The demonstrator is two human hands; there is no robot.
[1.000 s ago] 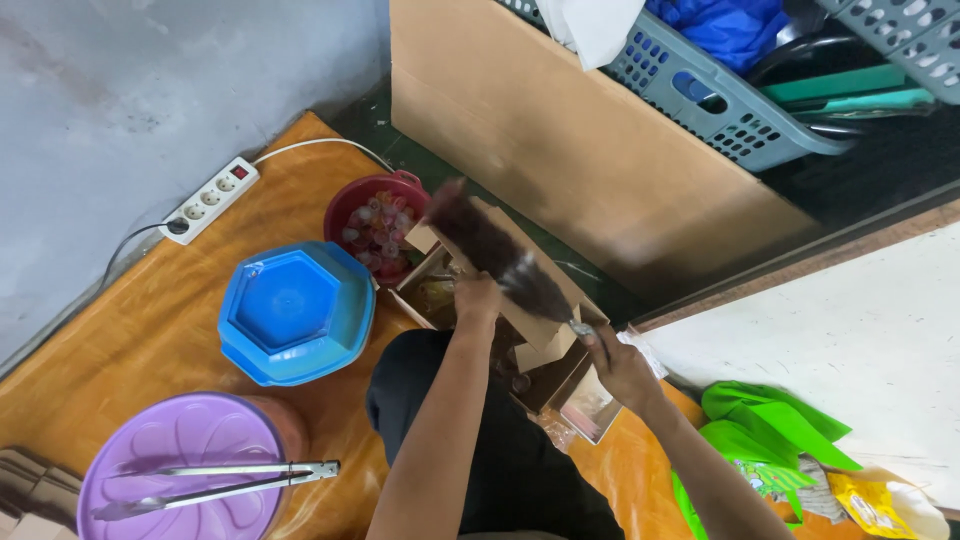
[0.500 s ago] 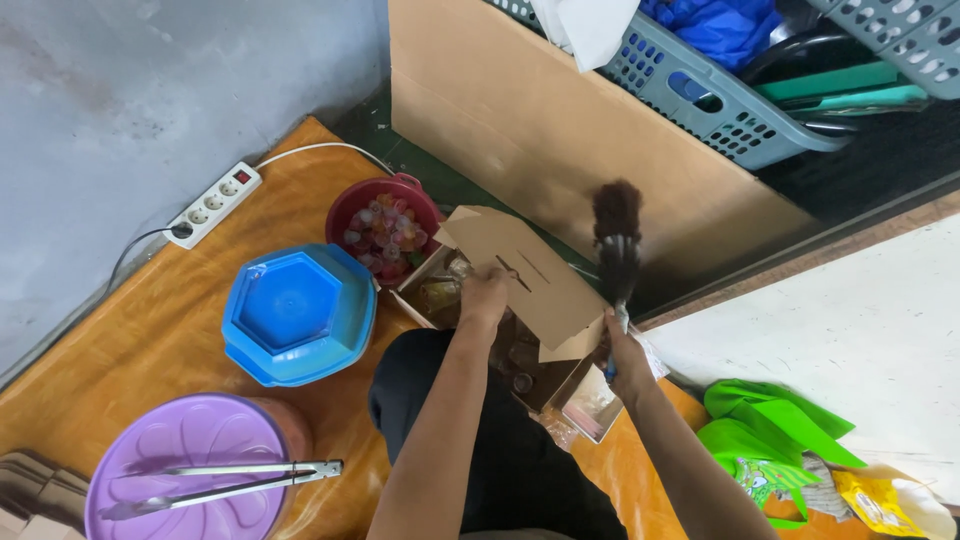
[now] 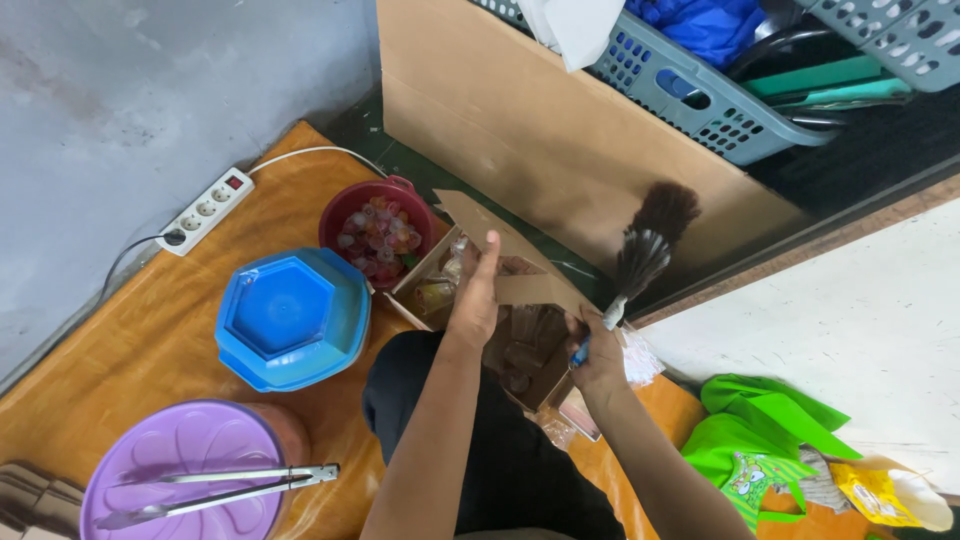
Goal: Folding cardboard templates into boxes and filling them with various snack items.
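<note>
My left hand (image 3: pixel 476 295) holds up a flap of a brown cardboard box (image 3: pixel 520 352) that sits in front of my lap. Small wrapped items lie inside the box. My right hand (image 3: pixel 598 358) grips the handle of a feather duster (image 3: pixel 645 250), whose dark bristle head points up and away from the box, in front of a large cardboard panel (image 3: pixel 520 130).
A maroon bowl of wrapped sweets (image 3: pixel 377 232), a blue lidded container (image 3: pixel 292 317) and a purple lid (image 3: pixel 180 475) with metal tongs (image 3: pixel 225 485) rest on the orange mat. A white power strip (image 3: pixel 205 210) lies left. Grey baskets (image 3: pixel 700 90) stand behind; green bags (image 3: pixel 760 440) lie right.
The duster has swung from lying across the box to pointing up and right, clear of it. My left hand has shifted along the flap and lifted it.
</note>
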